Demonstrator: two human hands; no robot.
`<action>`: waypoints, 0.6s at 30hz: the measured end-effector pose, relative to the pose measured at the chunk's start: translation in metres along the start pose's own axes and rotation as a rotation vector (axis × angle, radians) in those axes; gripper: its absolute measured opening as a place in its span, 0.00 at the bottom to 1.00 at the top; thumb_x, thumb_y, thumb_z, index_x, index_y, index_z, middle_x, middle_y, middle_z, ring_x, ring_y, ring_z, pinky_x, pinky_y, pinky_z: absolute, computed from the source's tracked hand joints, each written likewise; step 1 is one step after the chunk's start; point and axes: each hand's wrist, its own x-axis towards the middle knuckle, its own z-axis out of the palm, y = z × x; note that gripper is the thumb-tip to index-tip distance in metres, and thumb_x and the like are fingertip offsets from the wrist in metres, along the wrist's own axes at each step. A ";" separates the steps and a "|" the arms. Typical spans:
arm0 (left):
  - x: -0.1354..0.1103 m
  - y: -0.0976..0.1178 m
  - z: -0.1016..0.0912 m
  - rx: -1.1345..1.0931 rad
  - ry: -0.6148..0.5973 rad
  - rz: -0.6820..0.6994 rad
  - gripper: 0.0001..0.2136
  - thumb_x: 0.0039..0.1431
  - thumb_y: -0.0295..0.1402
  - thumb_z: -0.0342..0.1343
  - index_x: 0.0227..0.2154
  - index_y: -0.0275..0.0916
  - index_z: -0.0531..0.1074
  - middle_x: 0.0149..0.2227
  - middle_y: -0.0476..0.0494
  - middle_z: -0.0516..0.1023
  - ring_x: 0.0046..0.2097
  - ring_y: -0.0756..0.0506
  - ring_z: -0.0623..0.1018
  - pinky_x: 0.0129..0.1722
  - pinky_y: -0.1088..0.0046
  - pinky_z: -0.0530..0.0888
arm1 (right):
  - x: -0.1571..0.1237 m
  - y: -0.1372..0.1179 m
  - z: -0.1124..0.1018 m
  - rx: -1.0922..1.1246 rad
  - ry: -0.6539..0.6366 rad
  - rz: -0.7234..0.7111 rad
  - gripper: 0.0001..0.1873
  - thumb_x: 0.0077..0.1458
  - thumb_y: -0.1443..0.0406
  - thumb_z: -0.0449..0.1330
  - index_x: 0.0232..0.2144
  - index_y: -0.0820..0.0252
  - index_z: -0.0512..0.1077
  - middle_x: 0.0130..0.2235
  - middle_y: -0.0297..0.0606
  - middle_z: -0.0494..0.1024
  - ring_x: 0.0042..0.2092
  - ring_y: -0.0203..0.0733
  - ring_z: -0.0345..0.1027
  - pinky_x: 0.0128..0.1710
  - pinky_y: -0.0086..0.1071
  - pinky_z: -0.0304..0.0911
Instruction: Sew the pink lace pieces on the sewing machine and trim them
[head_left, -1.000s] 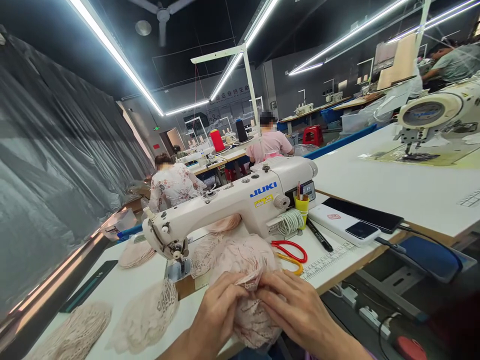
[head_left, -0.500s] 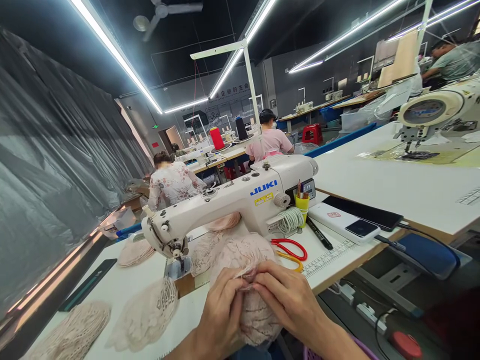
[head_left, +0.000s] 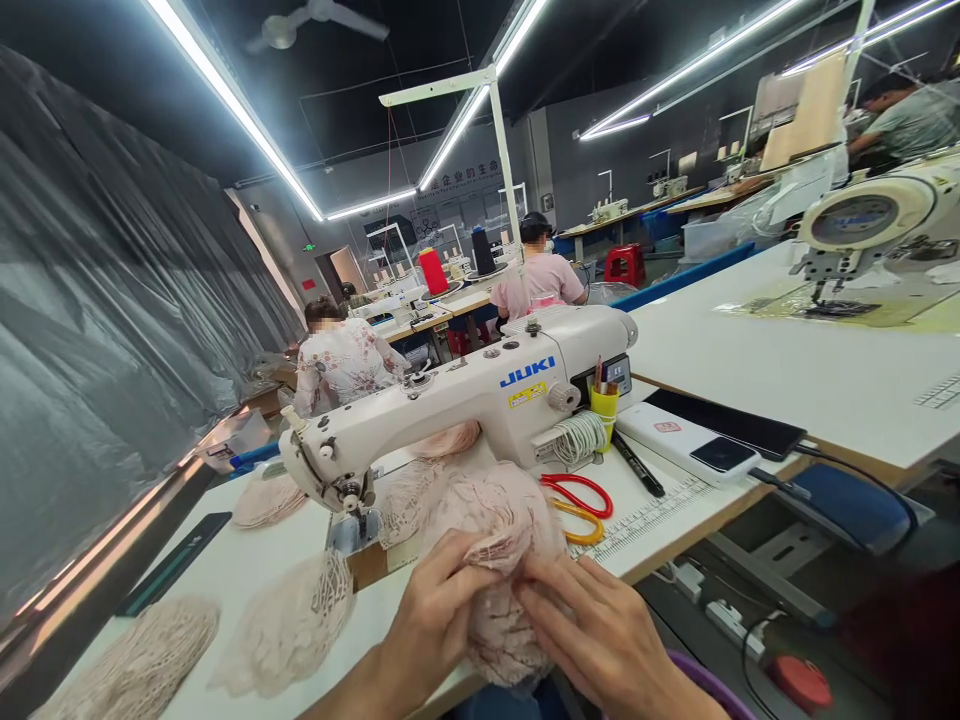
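Note:
My left hand and my right hand both pinch a pile of pale pink lace pieces at the near edge of the white sewing table. The fingertips of the two hands meet on a fold of the lace. Right behind the pile stands a white JUKI sewing machine, its needle end to the left. More lace pieces lie on the table left of my hands.
Red and yellow scissors, a black pen, a yellow pencil cup, a white power bank and a dark phone lie right of the machine. A dark ruler lies at the left. Other people sew at tables behind.
Both hands have shifted slightly on the lace, the right hand sliding lower and the left fingers reaching further over the fold. The view tilted a little.

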 end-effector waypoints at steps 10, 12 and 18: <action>-0.002 0.014 -0.006 0.007 -0.049 -0.138 0.16 0.61 0.19 0.45 0.49 0.38 0.68 0.48 0.38 0.71 0.51 0.46 0.72 0.50 0.71 0.71 | 0.013 0.001 0.004 0.237 -0.103 0.203 0.08 0.63 0.70 0.49 0.33 0.59 0.67 0.34 0.37 0.72 0.31 0.36 0.65 0.30 0.28 0.57; -0.004 0.014 -0.002 0.057 -0.030 -0.127 0.14 0.59 0.22 0.50 0.48 0.37 0.68 0.49 0.36 0.71 0.52 0.43 0.71 0.51 0.68 0.71 | 0.019 0.000 0.004 0.229 -0.098 0.204 0.09 0.63 0.70 0.48 0.32 0.59 0.66 0.33 0.37 0.71 0.30 0.36 0.64 0.28 0.28 0.57; -0.003 0.005 0.010 0.175 0.187 -0.077 0.06 0.60 0.21 0.50 0.36 0.38 0.68 0.37 0.44 0.74 0.40 0.49 0.75 0.40 0.77 0.74 | 0.023 0.000 0.000 0.269 -0.040 0.228 0.07 0.64 0.70 0.49 0.38 0.58 0.66 0.37 0.39 0.72 0.33 0.37 0.66 0.31 0.29 0.61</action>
